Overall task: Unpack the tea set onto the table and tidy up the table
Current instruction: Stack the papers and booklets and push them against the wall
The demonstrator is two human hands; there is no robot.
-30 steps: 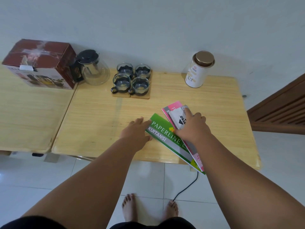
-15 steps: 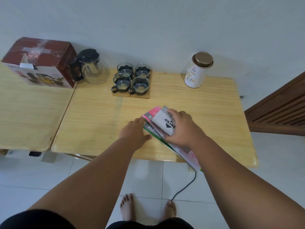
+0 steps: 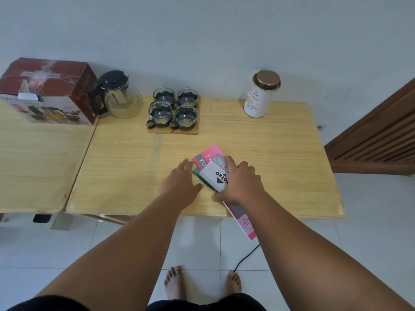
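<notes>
Pressing down on the stack now, the right hand (image 3: 241, 184) lies spread over a small grey-and-white pad (image 3: 214, 175) that sits on a pink book (image 3: 207, 154), with a green book's (image 3: 199, 177) edge peeking out underneath; whether it grips the stack I cannot tell. The left hand (image 3: 178, 184) rests flat and unclenched on the table (image 3: 125, 158), touching the stack's nine o'clock edge. The pink book's near end overhangs the table edge. Up at twelve o'clock stand four glass cups (image 3: 174, 108) on wooden coasters (image 3: 174, 130), a glass teapot (image 3: 120, 95) at ten o'clock beside the box (image 3: 48, 90), a tin (image 3: 261, 94) at one o'clock.
</notes>
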